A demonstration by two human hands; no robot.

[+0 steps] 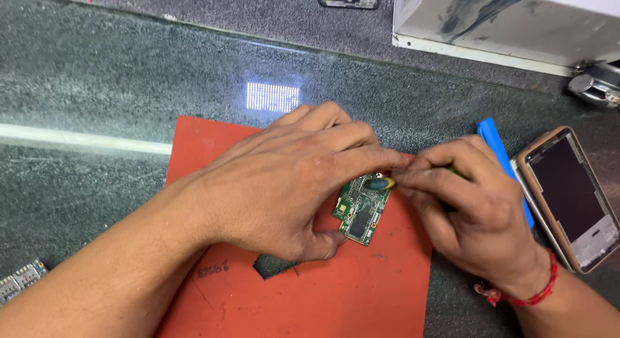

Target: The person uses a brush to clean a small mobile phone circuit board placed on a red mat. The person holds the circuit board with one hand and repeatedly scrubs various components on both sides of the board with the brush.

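A small green circuit board (pixel 360 209) lies on a red mat (pixel 323 293) in the middle of the view. My left hand (pixel 284 176) rests over the board's left side, thumb and forefinger pinching its edges. My right hand (pixel 471 202) comes in from the right and grips a thin green-handled tool (pixel 382 182) whose yellow and blue tip touches the board's top edge. Most of the tool is hidden inside my fingers.
A phone frame with a dark screen (pixel 571 196) lies at the right, beside a blue plastic pry tool (pixel 494 139). A white metal box (pixel 510 21) stands at the back right. A small connector part (pixel 19 280) sits at the left edge. The mat has a torn hole (pixel 274 266).
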